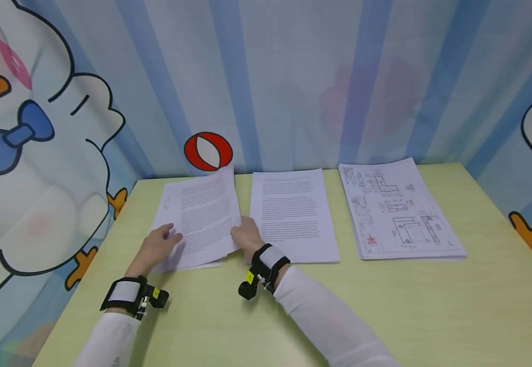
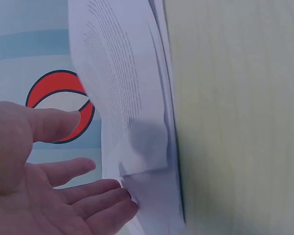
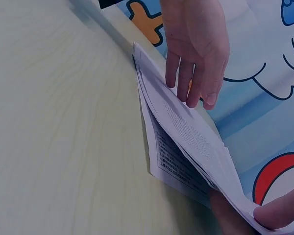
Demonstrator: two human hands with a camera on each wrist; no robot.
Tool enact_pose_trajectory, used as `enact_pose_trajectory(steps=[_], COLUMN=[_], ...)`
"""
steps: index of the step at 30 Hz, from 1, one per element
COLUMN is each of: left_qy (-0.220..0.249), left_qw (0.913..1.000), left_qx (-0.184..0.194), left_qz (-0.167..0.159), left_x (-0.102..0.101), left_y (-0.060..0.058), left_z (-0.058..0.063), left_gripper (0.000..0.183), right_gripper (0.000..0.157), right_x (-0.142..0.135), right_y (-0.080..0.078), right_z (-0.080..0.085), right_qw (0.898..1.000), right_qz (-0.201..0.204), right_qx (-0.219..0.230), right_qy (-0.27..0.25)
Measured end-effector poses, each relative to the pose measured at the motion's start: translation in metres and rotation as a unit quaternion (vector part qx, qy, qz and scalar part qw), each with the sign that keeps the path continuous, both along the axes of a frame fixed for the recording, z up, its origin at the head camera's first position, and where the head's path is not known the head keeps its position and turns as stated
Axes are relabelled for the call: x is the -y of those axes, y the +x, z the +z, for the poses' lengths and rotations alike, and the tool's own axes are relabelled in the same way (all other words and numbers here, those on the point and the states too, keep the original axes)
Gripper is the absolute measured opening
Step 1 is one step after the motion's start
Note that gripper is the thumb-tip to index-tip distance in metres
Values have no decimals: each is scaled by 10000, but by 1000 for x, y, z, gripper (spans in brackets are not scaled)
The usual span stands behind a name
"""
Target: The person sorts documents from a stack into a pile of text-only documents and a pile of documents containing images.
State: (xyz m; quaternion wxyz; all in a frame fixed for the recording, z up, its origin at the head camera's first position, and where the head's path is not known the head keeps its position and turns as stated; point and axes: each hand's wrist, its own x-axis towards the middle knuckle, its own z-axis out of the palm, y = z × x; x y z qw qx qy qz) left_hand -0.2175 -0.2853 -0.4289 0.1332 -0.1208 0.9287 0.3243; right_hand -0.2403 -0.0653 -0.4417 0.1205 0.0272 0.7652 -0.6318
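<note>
On the left of the table lies a pile of printed sheets [image 1: 206, 211], its right side raised and slightly bent. My right hand [image 1: 247, 237] pinches the lifted sheets at their right edge, thumb [image 3: 279, 213] on top and fingers underneath. Beneath them, the right wrist view shows another printed page [image 3: 174, 164] lying lower, apart from the lifted ones. Beside the pile's left edge is my left hand [image 1: 159, 247], its fingers loosely extended and holding nothing. In the left wrist view that hand's fingertips [image 2: 122, 208] are at the paper's edge; whether they touch it I cannot tell.
A second stack of text pages [image 1: 293, 216] lies flat in the middle, just right of my right hand. Further right is a stack of technical drawings [image 1: 399, 211]. The pale table [image 1: 431, 311] meets a cartoon-printed curtain [image 1: 293, 86] at the back.
</note>
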Motion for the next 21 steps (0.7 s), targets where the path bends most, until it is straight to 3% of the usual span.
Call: enact_pose_trajectory(steps=[3,6,11,15,18,21], left_qy=[73,180,414,607,1048,1748], left_qw=[9999,9997,9987,9968,9909,9774], left_qx=[-21,12,-5,-275,-531,-709], left_qz=[101,192,282,444,661,959], left_x=[-3,-5,-12,-18,-29,-45], left_y=[-2,-3,-4,-6,-11,-15], left_z=[1,2,3,5,7,10], left_gripper=[68,67,71,77,78,76], right_gripper=[27,28,36,38,38,38], right_x=[-6,-14,-32,-49,-63,-79], right_y=[-1,-2,-4,-4,-4,-3], right_z=[5,9,13,16,18,21], right_qw=[9986,9981,9997,9999,9994,9982], right_qz=[-20,-32,-27,-32,-73,-131], right_qx=[-260,-272,-150,12,23,17], right_qy=[462,551,203,-145,-351,-587])
